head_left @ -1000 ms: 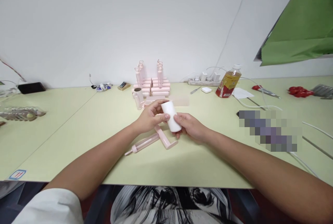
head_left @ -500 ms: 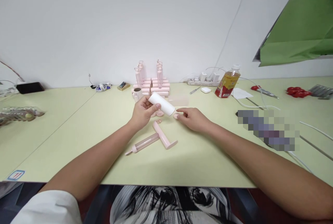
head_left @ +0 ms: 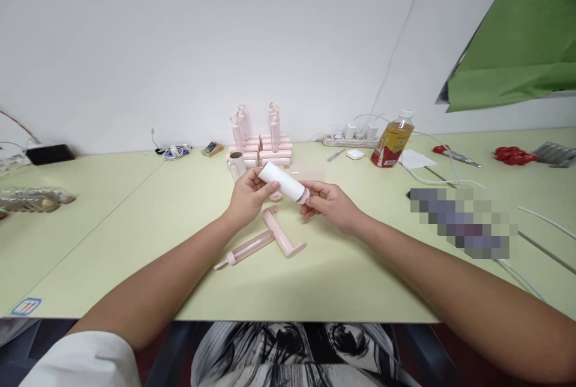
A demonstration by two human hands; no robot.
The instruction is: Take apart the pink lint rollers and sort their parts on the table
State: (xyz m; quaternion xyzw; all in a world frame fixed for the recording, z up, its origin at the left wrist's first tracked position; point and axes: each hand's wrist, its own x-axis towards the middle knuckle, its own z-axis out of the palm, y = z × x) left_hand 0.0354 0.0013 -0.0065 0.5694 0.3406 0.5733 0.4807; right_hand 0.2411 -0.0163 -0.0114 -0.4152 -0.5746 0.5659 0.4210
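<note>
My left hand is closed around a white tube, held tilted above the table with its lower end toward the right. In the fingers of my right hand is a small pink cap, right at the tube's lower end; how far it sits in the tube I cannot tell. Below them on the table lie a pink stick with a flared base and a clear tube with pink ends. Another pink round piece lies partly hidden behind my left hand.
Pink cylinders are stacked by the wall, with several upright pink pieces on them. A drink bottle, a power strip, red-handled pliers and cables are on the right. A black phone-like object is far left.
My right hand has lifted the pink cap off the table and brought it to the white tube's lower end. My left hand still holds the tube in nearly the same place.
</note>
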